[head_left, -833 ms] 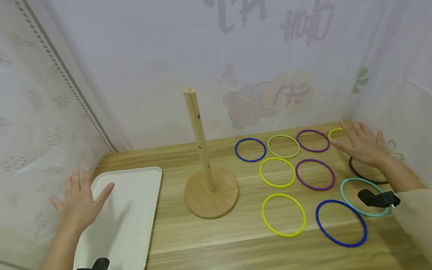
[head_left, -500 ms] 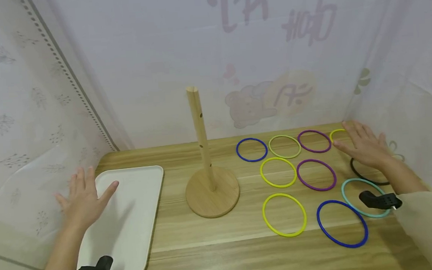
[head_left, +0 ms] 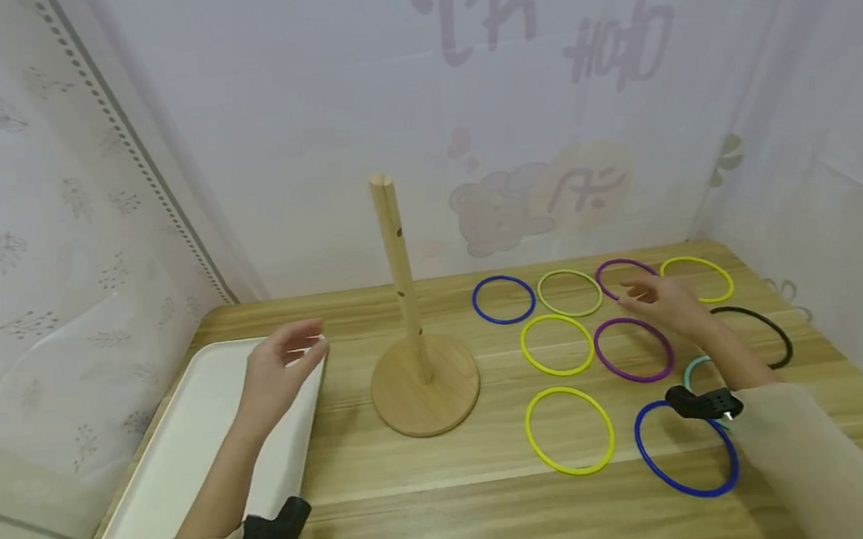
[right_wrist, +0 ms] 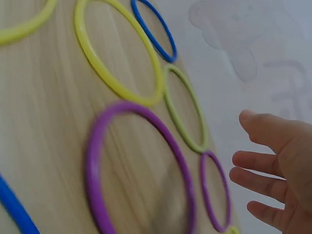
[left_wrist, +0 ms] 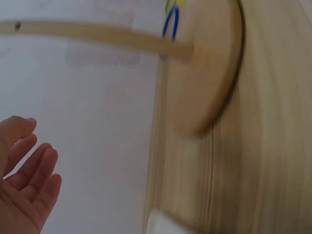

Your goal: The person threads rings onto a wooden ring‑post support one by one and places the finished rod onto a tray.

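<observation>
My left hand (head_left: pixel 277 376) hovers above the right side of a white tray (head_left: pixel 181 454), fingers loosely bent and holding nothing. Over on the right, my right hand (head_left: pixel 667 307) hangs above the rings, its fingers relaxed and nothing in them. Nearest to it are two purple rings (head_left: pixel 668 361), one partly behind the fingertips, and a yellow ring (head_left: pixel 729 286) at the back. Between the hands stands a wooden post (head_left: pixel 402 280) upright on a round base (head_left: pixel 395 397). The left wrist view shows the same base (left_wrist: pixel 209 92) close by, blurred.
Left of the purple rings lie a blue ring (head_left: pixel 505 321), a pale green ring (head_left: pixel 570 315) and two yellow rings (head_left: pixel 572 470). A black ring (head_left: pixel 788 345), a turquoise ring (head_left: pixel 688 373) and a larger blue ring (head_left: pixel 691 492) lie by the right forearm. Printed curtains (head_left: pixel 302 145) enclose the table.
Both hands have moved inward, the left toward the post and the right to the left over the rings. Their spread fingers have relaxed into a loose bend. The back yellow ring now shows whole.
</observation>
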Demonstrator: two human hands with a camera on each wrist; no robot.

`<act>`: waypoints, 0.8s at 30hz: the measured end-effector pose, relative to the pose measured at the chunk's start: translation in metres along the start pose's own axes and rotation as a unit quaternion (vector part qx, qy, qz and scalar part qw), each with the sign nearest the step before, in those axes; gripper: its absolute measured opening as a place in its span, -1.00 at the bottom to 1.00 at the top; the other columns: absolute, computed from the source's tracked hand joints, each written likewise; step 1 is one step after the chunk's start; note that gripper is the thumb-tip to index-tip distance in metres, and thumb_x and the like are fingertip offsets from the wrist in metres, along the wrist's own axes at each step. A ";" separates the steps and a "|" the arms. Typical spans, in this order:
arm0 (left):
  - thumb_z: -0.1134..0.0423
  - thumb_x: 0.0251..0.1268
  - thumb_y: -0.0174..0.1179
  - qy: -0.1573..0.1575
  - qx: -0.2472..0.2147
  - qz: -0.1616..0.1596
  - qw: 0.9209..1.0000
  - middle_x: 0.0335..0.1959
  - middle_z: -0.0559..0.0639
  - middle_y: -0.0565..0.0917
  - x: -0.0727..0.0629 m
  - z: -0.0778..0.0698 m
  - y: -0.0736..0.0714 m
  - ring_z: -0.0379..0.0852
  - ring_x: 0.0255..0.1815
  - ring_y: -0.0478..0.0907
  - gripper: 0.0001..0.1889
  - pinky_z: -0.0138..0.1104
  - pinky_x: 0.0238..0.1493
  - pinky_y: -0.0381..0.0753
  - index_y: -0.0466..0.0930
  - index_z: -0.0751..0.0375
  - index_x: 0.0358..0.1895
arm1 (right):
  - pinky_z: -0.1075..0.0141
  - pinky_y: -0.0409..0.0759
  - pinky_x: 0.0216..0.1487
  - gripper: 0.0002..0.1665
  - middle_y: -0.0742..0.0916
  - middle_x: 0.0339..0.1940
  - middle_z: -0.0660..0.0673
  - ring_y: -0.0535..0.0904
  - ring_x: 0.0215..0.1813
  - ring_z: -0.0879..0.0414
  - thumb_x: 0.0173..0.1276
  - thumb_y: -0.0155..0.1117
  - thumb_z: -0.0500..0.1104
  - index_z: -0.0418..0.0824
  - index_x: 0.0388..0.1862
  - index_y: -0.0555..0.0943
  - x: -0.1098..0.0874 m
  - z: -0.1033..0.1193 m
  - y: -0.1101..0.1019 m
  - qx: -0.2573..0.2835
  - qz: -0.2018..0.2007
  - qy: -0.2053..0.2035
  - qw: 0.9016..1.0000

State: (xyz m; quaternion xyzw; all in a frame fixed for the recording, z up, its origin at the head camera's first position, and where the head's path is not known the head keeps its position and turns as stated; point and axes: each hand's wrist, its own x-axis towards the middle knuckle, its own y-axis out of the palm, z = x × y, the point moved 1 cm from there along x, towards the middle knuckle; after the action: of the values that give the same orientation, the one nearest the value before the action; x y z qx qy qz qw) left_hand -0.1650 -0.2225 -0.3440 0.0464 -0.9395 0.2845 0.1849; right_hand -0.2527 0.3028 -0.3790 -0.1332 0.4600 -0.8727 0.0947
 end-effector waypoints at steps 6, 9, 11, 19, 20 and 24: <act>0.30 0.15 0.27 -0.027 -0.144 0.047 0.988 -0.01 0.15 0.54 0.007 -0.025 0.047 -0.02 -0.03 0.47 -0.57 -0.34 -0.04 0.57 0.46 0.29 0.11 | -0.03 0.58 -0.14 -0.56 0.66 -0.26 -0.37 0.58 -0.20 -0.23 0.27 0.23 -0.25 -0.53 0.03 0.48 0.015 0.004 0.028 0.031 -0.026 -0.012 0.999; 0.32 0.10 0.31 -0.035 -0.173 0.055 0.983 0.04 0.13 0.49 0.009 -0.033 0.064 0.09 0.04 0.42 -0.48 -0.13 0.03 0.53 0.41 0.27 0.16 | 0.03 0.59 -0.19 -0.59 0.67 -0.30 -0.33 0.56 -0.23 -0.18 0.23 0.26 -0.28 -0.52 0.00 0.51 0.019 0.007 0.039 0.038 -0.023 -0.004 0.999; 0.36 0.07 0.32 -0.039 -0.192 0.053 0.979 0.05 0.14 0.48 0.011 -0.037 0.074 0.12 0.05 0.40 -0.46 -0.05 0.05 0.51 0.40 0.28 0.17 | 0.07 0.58 -0.22 -0.60 0.67 -0.32 -0.30 0.55 -0.25 -0.14 0.23 0.26 -0.27 -0.51 -0.01 0.52 0.019 0.010 0.045 0.042 -0.011 0.008 0.999; 0.49 0.05 0.29 -0.045 -0.230 0.031 0.972 -0.04 0.18 0.54 0.015 -0.042 0.093 0.01 -0.02 0.46 -0.56 -0.13 -0.01 0.56 0.47 0.35 0.06 | 0.14 0.62 -0.27 -0.63 0.67 -0.34 -0.28 0.58 -0.27 -0.12 0.19 0.30 -0.29 -0.51 -0.08 0.55 0.019 0.020 0.060 0.060 0.001 0.026 0.998; 0.49 0.06 0.28 -0.045 -0.236 0.029 0.970 -0.06 0.19 0.55 0.016 -0.043 0.094 0.00 -0.03 0.47 -0.58 -0.18 -0.02 0.57 0.47 0.36 0.04 | 0.14 0.62 -0.27 -0.63 0.67 -0.33 -0.28 0.57 -0.27 -0.12 0.19 0.31 -0.28 -0.51 -0.09 0.55 0.019 0.020 0.061 0.060 0.000 0.028 0.998; 0.51 0.12 0.22 -0.052 -0.264 0.024 0.963 -0.09 0.19 0.55 0.016 -0.044 0.097 -0.06 -0.06 0.49 -0.64 -0.29 -0.05 0.59 0.46 0.38 0.03 | 0.11 0.61 -0.20 -0.65 0.68 -0.31 -0.27 0.58 -0.24 -0.12 0.19 0.31 -0.26 -0.50 -0.12 0.57 0.020 0.021 0.064 0.059 0.009 0.034 0.998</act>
State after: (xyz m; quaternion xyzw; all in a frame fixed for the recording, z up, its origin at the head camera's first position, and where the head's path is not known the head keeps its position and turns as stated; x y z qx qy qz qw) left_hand -0.1845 -0.1168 -0.3549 -0.0120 -0.9904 0.0281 0.1350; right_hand -0.2623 0.2453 -0.4177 -0.0938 0.4122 -0.9014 0.0942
